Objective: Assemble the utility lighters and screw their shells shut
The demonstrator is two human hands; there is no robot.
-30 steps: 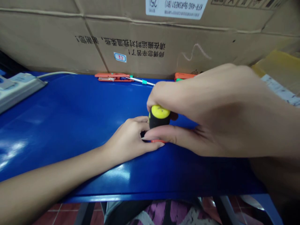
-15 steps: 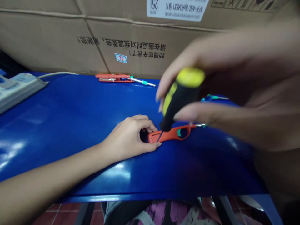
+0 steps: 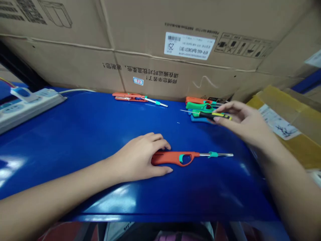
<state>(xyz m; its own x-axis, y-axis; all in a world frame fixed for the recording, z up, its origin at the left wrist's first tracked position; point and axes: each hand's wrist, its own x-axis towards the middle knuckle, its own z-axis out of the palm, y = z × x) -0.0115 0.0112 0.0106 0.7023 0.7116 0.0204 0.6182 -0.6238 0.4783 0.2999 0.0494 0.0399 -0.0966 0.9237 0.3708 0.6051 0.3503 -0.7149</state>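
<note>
My left hand (image 3: 141,156) is curled round the rear end of an orange long-nosed lighter (image 3: 180,157) that lies flat on the blue table (image 3: 82,134), its metal nozzle pointing right. Farther right and back, my right hand (image 3: 244,122) holds a black-and-yellow screwdriver (image 3: 212,115) by its handle, lying nearly level with the thin blade pointing left. The screwdriver rests over a small pile of orange, green and blue lighters (image 3: 200,105) at the table's back edge.
Another orange lighter (image 3: 136,97) lies at the back centre. A white power strip (image 3: 27,103) sits at the far left. Large cardboard boxes (image 3: 155,50) wall off the back, and a yellowish box (image 3: 288,117) stands at the right.
My right hand lifted the screwdriver off the lighter's end and carried it right and back to the pile of lighters. The left hand stayed on the orange lighter, now fully visible.
</note>
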